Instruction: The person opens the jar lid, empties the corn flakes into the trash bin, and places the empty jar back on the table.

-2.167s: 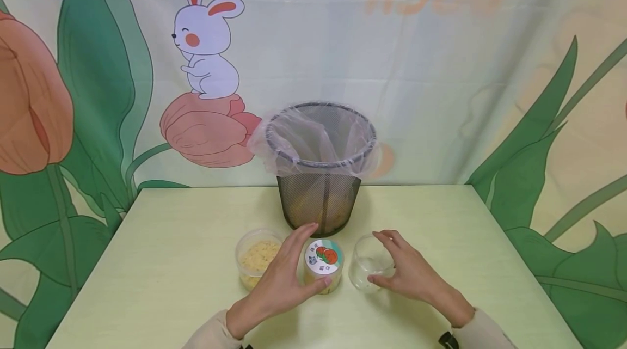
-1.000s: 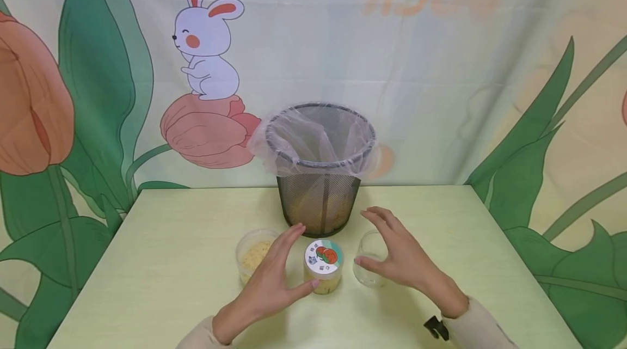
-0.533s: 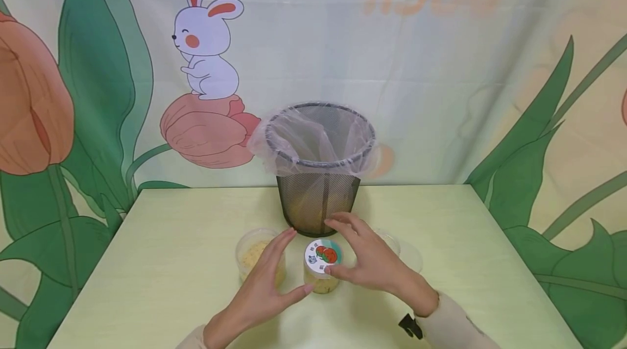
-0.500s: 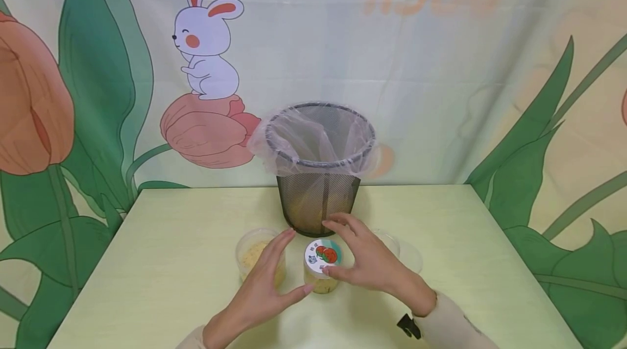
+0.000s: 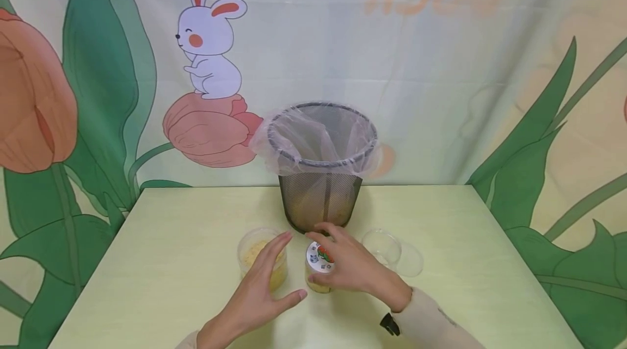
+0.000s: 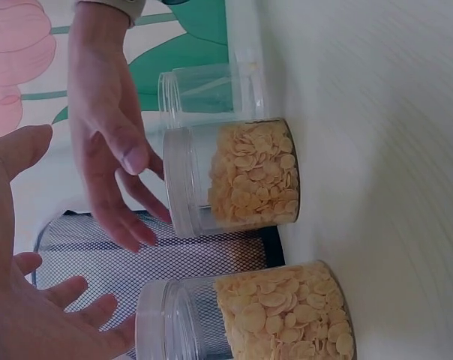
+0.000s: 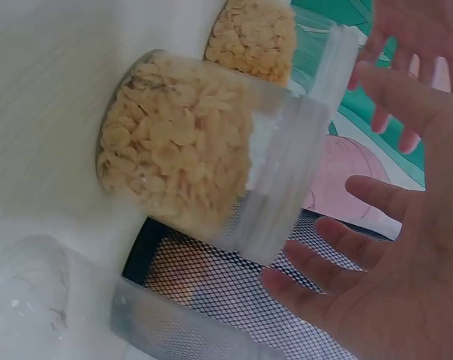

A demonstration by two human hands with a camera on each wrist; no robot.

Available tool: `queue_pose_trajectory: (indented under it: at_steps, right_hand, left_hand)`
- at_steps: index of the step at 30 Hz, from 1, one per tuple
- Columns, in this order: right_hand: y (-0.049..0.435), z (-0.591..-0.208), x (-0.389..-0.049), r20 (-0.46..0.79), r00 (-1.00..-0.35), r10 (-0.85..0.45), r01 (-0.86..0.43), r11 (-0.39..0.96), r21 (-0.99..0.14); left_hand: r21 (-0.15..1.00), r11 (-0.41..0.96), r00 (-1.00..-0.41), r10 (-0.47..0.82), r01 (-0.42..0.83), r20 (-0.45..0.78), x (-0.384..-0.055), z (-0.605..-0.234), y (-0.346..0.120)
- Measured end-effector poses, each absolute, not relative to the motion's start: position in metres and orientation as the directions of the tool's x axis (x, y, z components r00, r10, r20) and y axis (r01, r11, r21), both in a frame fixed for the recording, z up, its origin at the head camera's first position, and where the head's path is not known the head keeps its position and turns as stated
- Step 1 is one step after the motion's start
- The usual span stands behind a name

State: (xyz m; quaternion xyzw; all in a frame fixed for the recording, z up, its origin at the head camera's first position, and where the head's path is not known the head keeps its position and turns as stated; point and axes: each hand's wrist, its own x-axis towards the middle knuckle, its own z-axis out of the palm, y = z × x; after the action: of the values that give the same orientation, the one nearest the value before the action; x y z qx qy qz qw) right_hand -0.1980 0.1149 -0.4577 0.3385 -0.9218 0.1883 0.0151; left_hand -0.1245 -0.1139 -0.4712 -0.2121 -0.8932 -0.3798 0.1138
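Note:
In the head view my right hand, fingers spread and bent, is around the upper part of the middle jar, which has a fruit-printed label on its lid. In the right wrist view a gap shows between those fingers and the clear jar of pale flakes. My left hand hovers with spread fingers in front of another jar of flakes, partly covering it. It grips nothing. To the right stands an empty-looking clear jar, with small crumbs visible in the right wrist view.
Behind the jars stands a black mesh wastebasket lined with a thin pinkish plastic bag. All of it rests on a pale green table, with a printed cloth hanging at the back.
My right hand has left the clear jar on the right and moved left to the middle jar. My left hand has drifted slightly left and down, away from the middle jar.

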Motion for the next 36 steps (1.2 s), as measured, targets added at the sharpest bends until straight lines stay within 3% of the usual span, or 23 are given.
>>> queue_pose_trajectory:
  at_steps: [15, 36]
  right_hand:
    - [0.112, -0.467, -0.202, 0.023, -0.801, -0.598, -0.569, 0.75, -0.337]
    - [0.113, -0.452, -0.209, 0.182, -0.763, -0.62, -0.643, 0.701, -0.308]
  left_hand:
    - [0.618, 0.62, -0.873, 0.291, 0.483, 0.39, -0.124, -0.467, -0.117]
    - [0.616, 0.611, -0.863, 0.277, 0.497, 0.422, -0.131, -0.462, -0.119]
